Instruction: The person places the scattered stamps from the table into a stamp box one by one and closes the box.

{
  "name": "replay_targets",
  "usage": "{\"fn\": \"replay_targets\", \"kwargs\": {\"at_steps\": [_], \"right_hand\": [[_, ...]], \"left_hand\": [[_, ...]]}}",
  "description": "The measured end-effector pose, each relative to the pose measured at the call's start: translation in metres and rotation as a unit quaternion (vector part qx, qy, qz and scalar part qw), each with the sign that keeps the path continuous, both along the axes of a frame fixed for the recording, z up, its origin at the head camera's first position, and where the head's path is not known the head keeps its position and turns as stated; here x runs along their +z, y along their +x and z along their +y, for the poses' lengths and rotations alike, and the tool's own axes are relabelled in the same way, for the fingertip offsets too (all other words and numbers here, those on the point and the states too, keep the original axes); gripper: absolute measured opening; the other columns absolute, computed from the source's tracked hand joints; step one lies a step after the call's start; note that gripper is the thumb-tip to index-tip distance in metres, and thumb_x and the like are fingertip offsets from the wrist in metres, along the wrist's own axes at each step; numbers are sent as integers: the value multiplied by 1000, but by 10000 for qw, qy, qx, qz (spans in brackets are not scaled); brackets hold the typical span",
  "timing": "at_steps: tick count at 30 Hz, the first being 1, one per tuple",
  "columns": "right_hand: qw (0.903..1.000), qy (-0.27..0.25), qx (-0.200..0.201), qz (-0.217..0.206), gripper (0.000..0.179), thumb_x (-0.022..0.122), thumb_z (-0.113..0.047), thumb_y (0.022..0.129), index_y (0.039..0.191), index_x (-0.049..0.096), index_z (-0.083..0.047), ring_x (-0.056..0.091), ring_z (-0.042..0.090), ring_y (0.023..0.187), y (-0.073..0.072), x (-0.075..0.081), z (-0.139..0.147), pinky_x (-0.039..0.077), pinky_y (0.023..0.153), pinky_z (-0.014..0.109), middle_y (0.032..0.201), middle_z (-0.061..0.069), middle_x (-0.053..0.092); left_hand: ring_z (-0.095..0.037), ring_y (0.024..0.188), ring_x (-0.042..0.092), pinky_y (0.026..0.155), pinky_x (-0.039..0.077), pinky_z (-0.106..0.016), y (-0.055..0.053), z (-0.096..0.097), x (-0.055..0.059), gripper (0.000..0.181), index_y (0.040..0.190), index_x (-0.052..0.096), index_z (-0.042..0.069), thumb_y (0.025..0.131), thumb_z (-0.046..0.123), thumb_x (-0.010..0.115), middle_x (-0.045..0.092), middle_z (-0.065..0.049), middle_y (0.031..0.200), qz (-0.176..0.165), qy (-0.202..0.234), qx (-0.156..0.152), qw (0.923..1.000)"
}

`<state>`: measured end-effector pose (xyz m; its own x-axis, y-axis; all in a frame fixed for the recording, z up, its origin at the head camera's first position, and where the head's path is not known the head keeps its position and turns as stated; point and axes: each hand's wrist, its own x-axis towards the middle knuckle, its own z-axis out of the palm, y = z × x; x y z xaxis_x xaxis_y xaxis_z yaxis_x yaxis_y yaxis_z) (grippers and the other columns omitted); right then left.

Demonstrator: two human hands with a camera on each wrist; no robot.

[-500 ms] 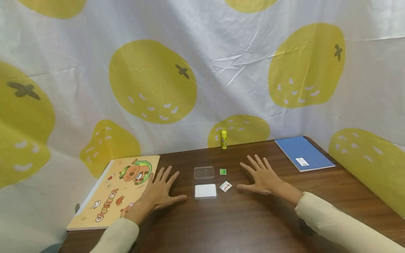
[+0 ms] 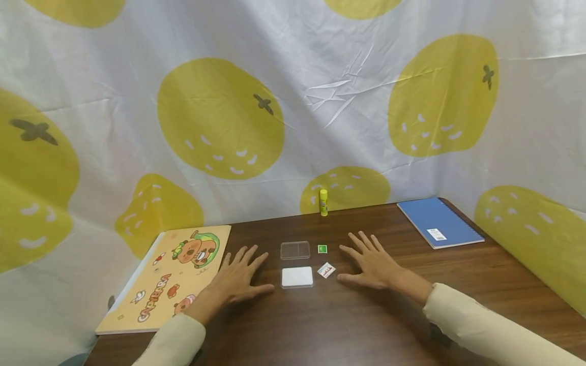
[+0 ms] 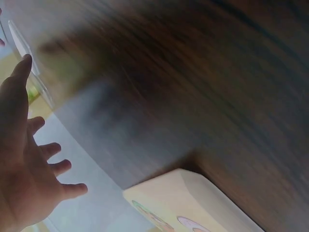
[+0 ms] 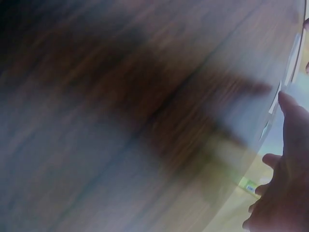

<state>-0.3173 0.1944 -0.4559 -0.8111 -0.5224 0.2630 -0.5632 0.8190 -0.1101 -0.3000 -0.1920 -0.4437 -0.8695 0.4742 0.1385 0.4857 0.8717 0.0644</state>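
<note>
White card (landmark): a white rectangle [image 2: 297, 276] with a clear rim showing at its near edge, flat on the table [image 2: 348, 330], between the two hands.
Left hand: left of the white card [image 2: 233, 282], thumb pointing toward it, fingertips aimed beyond it; grip spread, fingers well separated.
Right hand: right of the white card [image 2: 375, 267], palm down, thumb toward it; grip likewise spread. Contact between either hand and the table cannot be told.
Clear case: a transparent rectangular piece [image 2: 289, 250] with a line across its middle, just beyond the white card and apart from it.
Green square: small, pale-edged [image 2: 322, 249], beyond and to the right of the white card.
Red-and-white square: small [image 2: 326, 270], turned cornerwise, just right of the white card; its print is too small to read.
Glue stick: yellow [image 2: 323, 203], upright, well beyond the white card and slightly right.
Blue notebook: spiral-bound, with a white label [image 2: 441, 223], far right of the white card and beyond it.
Tan box: flat, with capybara drawings [image 2: 183, 269], left of the white card; the left hand and forearm overlap its right edge in the head view.
Curtain: white with large yellow fruit [image 2: 320, 76], behind the white card and all else.
</note>
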Motion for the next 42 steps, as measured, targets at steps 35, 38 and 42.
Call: {"fn": "replay_targets", "kwargs": {"at_steps": [35, 38, 42], "right_hand": [[9861, -715, 1386, -569, 36, 75, -20, 96, 129, 70, -7, 65, 32, 121, -12, 0, -33, 53, 98, 53, 129, 12, 70], [9867, -604, 1426, -500, 33, 76, -20, 96, 126, 73, -10, 66, 30, 117, -14, 2, -35, 55, 94, 52, 126, 9, 72], [9851, -490, 1605, -374, 27, 77, -19, 95, 121, 77, -14, 68, 26, 112, -16, 4, -37, 57, 91, 49, 120, 4, 74]], "left_hand": [[-25, 126, 59, 96, 54, -53, -8, 43, 1, 52, 137, 67, 19, 92, 42, 79, 63, -6, 136, -939, 723, -702, 9905], [-24, 123, 60, 97, 54, -52, -9, 44, 0, 49, 134, 68, 18, 92, 40, 79, 64, -5, 133, -904, 765, -714, 9904], [-23, 119, 62, 97, 54, -49, -10, 43, 0, 43, 129, 72, 17, 92, 38, 80, 66, -3, 127, -843, 812, -737, 9904]]}}
